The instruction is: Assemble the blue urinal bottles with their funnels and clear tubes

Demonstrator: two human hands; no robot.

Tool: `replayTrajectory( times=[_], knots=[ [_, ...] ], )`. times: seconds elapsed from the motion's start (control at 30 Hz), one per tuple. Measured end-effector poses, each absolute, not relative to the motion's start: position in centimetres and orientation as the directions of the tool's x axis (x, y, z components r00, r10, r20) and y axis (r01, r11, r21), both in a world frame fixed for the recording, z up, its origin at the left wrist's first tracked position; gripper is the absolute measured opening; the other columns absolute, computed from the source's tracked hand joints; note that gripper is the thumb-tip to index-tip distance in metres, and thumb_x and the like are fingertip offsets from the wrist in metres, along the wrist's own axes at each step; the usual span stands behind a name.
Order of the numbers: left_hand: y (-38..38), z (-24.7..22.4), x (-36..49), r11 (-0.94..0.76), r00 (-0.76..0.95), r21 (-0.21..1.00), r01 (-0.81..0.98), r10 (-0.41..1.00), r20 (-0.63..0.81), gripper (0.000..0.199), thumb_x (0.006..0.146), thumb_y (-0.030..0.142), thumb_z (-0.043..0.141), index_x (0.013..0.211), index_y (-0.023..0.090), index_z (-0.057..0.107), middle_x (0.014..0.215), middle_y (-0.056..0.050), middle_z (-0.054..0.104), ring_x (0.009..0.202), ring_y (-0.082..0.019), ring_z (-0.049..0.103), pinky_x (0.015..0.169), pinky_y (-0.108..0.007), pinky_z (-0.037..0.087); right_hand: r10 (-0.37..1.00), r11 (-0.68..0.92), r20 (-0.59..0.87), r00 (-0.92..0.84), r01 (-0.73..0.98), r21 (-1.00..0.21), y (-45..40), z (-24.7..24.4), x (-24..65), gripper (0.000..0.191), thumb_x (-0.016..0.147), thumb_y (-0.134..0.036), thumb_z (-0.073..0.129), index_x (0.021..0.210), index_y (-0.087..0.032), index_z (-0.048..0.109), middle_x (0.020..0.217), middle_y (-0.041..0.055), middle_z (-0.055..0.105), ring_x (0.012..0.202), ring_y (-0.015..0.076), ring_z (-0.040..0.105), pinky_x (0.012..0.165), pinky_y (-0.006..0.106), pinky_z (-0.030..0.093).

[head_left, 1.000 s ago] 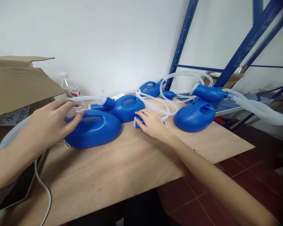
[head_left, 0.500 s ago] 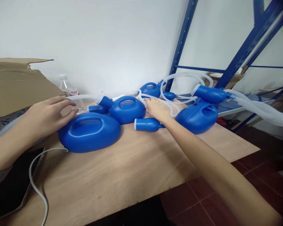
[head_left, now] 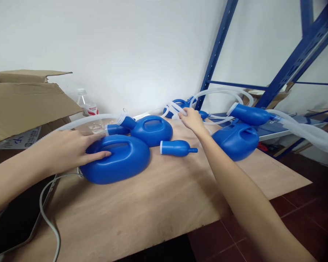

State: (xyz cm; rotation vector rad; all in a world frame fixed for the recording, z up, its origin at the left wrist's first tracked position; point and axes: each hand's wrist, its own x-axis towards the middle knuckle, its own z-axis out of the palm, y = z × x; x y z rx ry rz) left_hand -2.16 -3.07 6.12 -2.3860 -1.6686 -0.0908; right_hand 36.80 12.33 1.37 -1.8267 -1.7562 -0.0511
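Observation:
My left hand [head_left: 73,151] is on the left end of the nearest blue plastic urinal bottle [head_left: 125,169], its thumb in front of the handle and its fingers over the far side. My right hand [head_left: 192,118] pinches a clear plastic hose [head_left: 177,108] above the back of the table. A second bottle [head_left: 155,133] lies behind the first, its angled neck to the left. Between the hands, a loose blue funnel piece [head_left: 177,148] lies on its side, its white rim left and its ribbed nozzle right. Another bottle [head_left: 235,143] lies past my right wrist.
A cardboard box [head_left: 30,105] stands at the left, with a clear drink bottle [head_left: 89,109] beside it. A dark flat device [head_left: 16,214] and a grey cable [head_left: 45,214] are at the lower left. Blue metal shelving [head_left: 284,65] rises at the right, above the wooden table's [head_left: 142,214] right end.
My right hand has lifted a hose from the tabletop, clear of the funnel piece. My left hand has come down onto the nearest bottle's handle. The view has shifted slightly left.

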Motion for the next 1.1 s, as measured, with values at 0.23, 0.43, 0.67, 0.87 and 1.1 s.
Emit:
replayTrajectory(
  times=[0.23, 0.43, 0.67, 0.87, 1.1],
  knots=[
    [-2.9, 7.9, 0.8, -0.530, 0.535, -0.106, 0.841, 0.845, 0.017, 0.072, 0.093, 0.074, 0.055, 0.150, 0.030, 0.063, 0.132, -0.011, 0.076, 0.105, -0.037, 0.074, 0.085, -0.046, 0.056, 0.799, 0.429, 0.583, 0.148, 0.539, -0.724, 12.8, 4.5, 36.4, 0.025, 0.097, -0.041, 0.058, 0.100, -0.020, 0.070, 0.092, 0.0061, 0.077, 0.081, 0.0233, 0.076, 0.086, 0.040, 0.062],
    [-1.5, 6.7, 3.6, -0.667, 0.634, 0.172, 0.725, 0.744, 0.210, 0.060, 0.093, 0.068, 0.058, 0.132, 0.027, 0.076, 0.123, -0.009, 0.080, 0.104, -0.032, 0.076, 0.093, -0.043, 0.059, 0.711, 0.641, 0.703, -0.030, 0.441, -0.629, 11.1, 5.2, 33.2, 0.038, 0.096, -0.058, 0.061, 0.106, -0.023, 0.071, 0.096, 0.0049, 0.077, 0.087, 0.0228, 0.075, 0.087, 0.040, 0.063],
    [0.5, 5.4, 7.6, -0.550, 0.091, 0.680, 0.485, 0.805, 0.586, 0.045, 0.094, 0.042, 0.063, 0.131, 0.017, 0.070, 0.131, -0.013, 0.074, 0.119, -0.030, 0.070, 0.098, -0.042, 0.060, 0.464, 0.785, 0.881, -0.091, 0.502, -0.362, 8.0, 3.8, 29.2, 0.044, 0.102, -0.057, 0.054, 0.131, -0.027, 0.064, 0.135, 0.0078, 0.072, 0.122, 0.0291, 0.069, 0.108, 0.048, 0.055],
    [2.4, 5.8, 8.7, -0.406, 0.249, 0.828, 0.388, 0.911, 0.330, 0.068, 0.091, 0.041, 0.071, 0.156, 0.033, 0.051, 0.140, -0.010, 0.069, 0.122, -0.031, 0.069, 0.102, -0.047, 0.058, 0.433, 0.854, 0.855, -0.286, 0.433, -0.288, 7.0, 2.9, 28.1, 0.051, 0.103, -0.054, 0.055, 0.148, -0.029, 0.053, 0.130, 0.0069, 0.074, 0.105, 0.0262, 0.075, 0.098, 0.046, 0.061],
    [3.0, 6.5, 7.6, -0.434, 0.120, 0.867, 0.243, 0.901, 0.417, 0.066, 0.082, 0.042, 0.081, 0.143, 0.022, 0.062, 0.121, -0.012, 0.074, 0.098, -0.027, 0.076, 0.082, -0.039, 0.065, 0.531, 0.769, 0.823, -0.202, 0.523, -0.368, 7.6, 3.3, 30.8, 0.062, 0.106, -0.060, 0.046, 0.160, -0.033, 0.036, 0.122, 0.0067, 0.075, 0.101, 0.0288, 0.076, 0.095, 0.051, 0.062]
  ],
)
